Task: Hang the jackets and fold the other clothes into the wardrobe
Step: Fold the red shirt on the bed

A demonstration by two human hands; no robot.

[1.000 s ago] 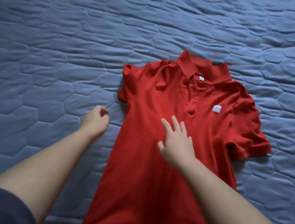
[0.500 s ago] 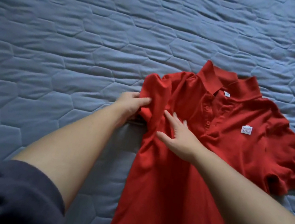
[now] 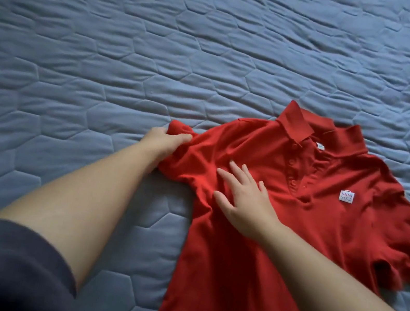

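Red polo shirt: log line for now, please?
left hand grips sleeve | right hand flat on red polo shirt | unfolded on quilt

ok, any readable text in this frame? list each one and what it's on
"MINI" over "SO": white chest patch on the red polo shirt; anything after "SO" is blurred.
Small white neck label inside the collar: too small to read.

Flat quilt open left & far side; polo shirt spread at right.
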